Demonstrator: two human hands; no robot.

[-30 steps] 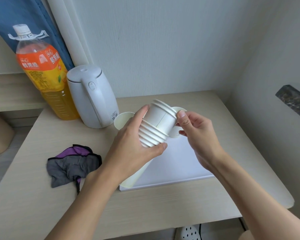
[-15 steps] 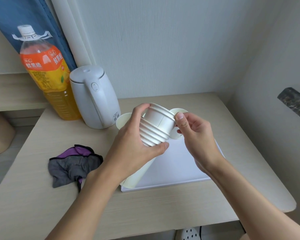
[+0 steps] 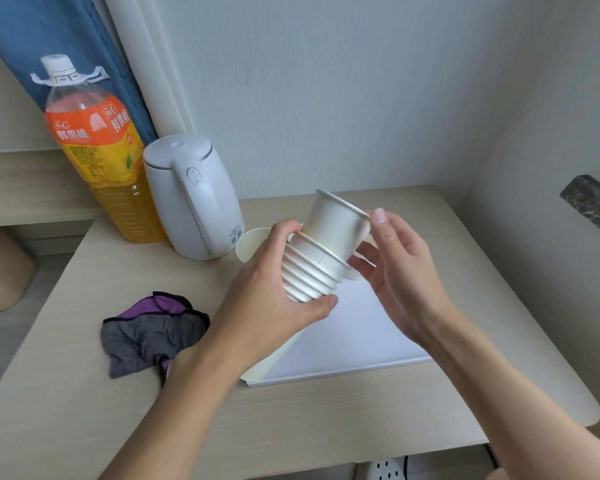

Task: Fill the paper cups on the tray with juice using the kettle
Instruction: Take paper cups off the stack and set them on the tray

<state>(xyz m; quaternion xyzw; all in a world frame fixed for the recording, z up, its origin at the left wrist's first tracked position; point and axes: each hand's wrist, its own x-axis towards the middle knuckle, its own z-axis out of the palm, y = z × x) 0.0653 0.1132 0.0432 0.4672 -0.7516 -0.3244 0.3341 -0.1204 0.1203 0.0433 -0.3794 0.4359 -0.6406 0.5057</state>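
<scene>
Head view: a pale wooden table carries a flat white tray, and both forearms reach in above it. Upright at the table's back left are a juice bottle and, just to its right, a white kettle. The left hand is wrapped round a tilted stack of paper cups. The right hand pinches the top cup, thumb on its upper edge, fingers beneath its rim. A crumpled grey-purple cloth lies left of the tray. A single cup is partly hidden behind the left hand.
</scene>
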